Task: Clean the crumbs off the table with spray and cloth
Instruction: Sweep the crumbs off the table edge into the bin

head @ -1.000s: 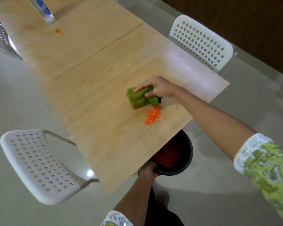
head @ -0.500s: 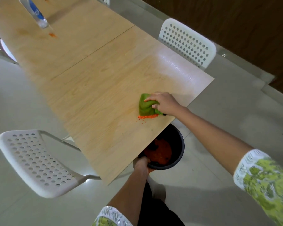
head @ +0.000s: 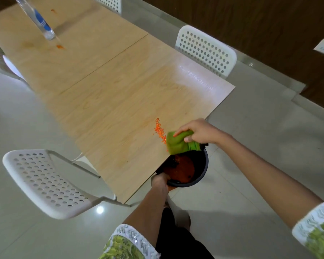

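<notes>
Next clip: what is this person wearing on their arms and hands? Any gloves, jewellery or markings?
Both hands are bare: no gloves, rings or watch show on the left hand or the right hand. Both forearms are uncovered. Each arm ends near the elbow in a green-and-white patterned sleeve with a white lacy cuff; the left sleeve's cuff looks sequinned. No markings visible.

green cloth (head: 178, 143) at table (head: 108, 101) edge, orange crumbs (head: 160, 130) beside.
</notes>
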